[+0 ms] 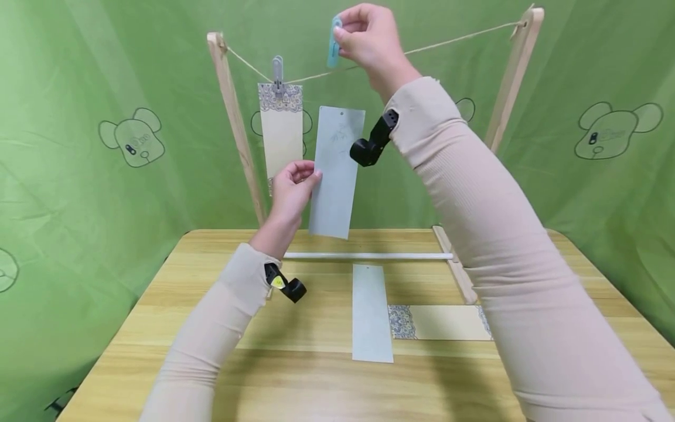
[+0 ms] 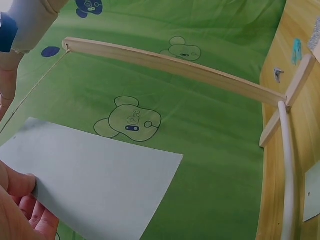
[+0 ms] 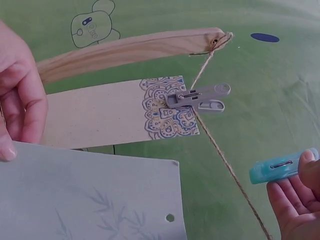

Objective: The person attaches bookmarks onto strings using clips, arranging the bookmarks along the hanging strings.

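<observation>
My left hand pinches the left edge of a pale blue bookmark with a small hole at its top. The bookmark hangs upright in the air, just below the twine. Higher up, my right hand holds a turquoise clothespin between thumb and fingers, near the twine and apart from the bookmark. In the right wrist view, faint bamboo leaves mark the blue bookmark. Left of it, a grey clothespin clips a cream bookmark with a lace-patterned end to the twine.
Wooden posts hold the twine, joined low down by a white rod. On the table lie another pale blue bookmark and a cream patterned one. The left wrist view shows loose grey and turquoise clothespins.
</observation>
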### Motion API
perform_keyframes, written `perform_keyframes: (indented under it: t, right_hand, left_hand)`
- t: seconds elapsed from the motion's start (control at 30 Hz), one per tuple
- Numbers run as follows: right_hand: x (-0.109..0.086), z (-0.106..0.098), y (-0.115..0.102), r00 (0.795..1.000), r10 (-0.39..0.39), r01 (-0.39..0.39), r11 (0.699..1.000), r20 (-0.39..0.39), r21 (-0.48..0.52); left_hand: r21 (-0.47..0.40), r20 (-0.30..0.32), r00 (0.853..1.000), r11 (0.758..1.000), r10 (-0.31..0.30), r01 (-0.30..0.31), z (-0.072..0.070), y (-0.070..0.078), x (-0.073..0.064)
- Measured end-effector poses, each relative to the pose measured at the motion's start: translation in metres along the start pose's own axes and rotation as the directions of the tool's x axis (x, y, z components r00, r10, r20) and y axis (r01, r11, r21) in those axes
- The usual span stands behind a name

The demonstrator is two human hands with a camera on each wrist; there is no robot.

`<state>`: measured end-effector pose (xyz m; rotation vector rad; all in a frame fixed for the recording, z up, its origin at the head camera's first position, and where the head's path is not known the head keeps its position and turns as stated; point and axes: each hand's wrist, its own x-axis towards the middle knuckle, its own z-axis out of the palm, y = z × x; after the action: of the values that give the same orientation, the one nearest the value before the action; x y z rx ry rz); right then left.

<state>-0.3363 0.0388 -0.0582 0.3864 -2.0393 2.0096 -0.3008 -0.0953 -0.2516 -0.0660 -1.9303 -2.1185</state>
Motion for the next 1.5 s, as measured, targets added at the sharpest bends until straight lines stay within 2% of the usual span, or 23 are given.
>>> perform_keyframes:
  t: [0.27,0.5,0.73,1.27,1.5]
  right_hand:
    - [0.003,-0.001,0.000,0.999,-0.029,0.027,0.997,-0.021,-0.076]
    - [0.002,-0.003,0.004,1.000,0.003,-0.002,0.994,0.010,-0.111]
    - [0.000,-0.006,0.009,0.998,0.062,-0.057,0.991,0.033,-0.119]
    - [0.000,-0.010,0.020,0.992,0.123,-0.120,0.988,0.029,-0.096]
    - [0.000,-0.010,0.022,0.991,0.125,-0.119,0.985,0.041,-0.125]
  left_hand:
    - [-0.012,-0.024,1.000,1.000,0.007,-0.008,0.000,0.001,0.003]
    - [-0.013,-0.044,0.999,0.999,0.029,-0.029,-0.001,0.000,0.006]
    - [-0.015,-0.063,0.998,0.999,0.032,-0.033,0.000,0.001,0.007]
    - [-0.043,-0.084,0.995,0.997,0.056,-0.059,0.006,0.010,0.013]
    - [-0.068,-0.079,0.996,0.996,0.050,-0.056,0.009,0.013,0.015]
